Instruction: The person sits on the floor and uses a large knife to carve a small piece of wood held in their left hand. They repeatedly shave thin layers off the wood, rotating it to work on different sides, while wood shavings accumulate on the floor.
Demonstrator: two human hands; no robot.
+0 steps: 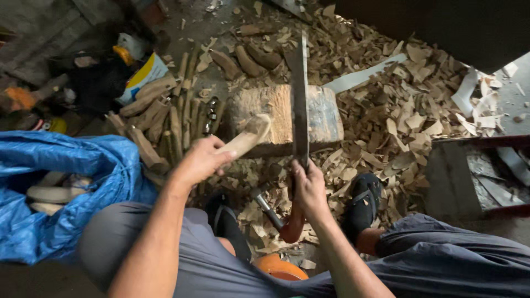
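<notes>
A partly carved wooden piece [245,139] is held by the left hand [200,160] on the chopping block [279,117]; a long blade [299,102] is gripped by the right hand [309,185]. Shavings [397,116] are heaped; uncut sticks [160,118] remain far left.

Chopping block [320,113] top bare right of upright blade [300,99].

A pale, roughly shaped piece of wood [245,139] is held tilted, its far end rested on the front edge of a worn chopping block [276,113]. A long, dark blade [300,99] is held upright just right of it, edge against the block.
</notes>
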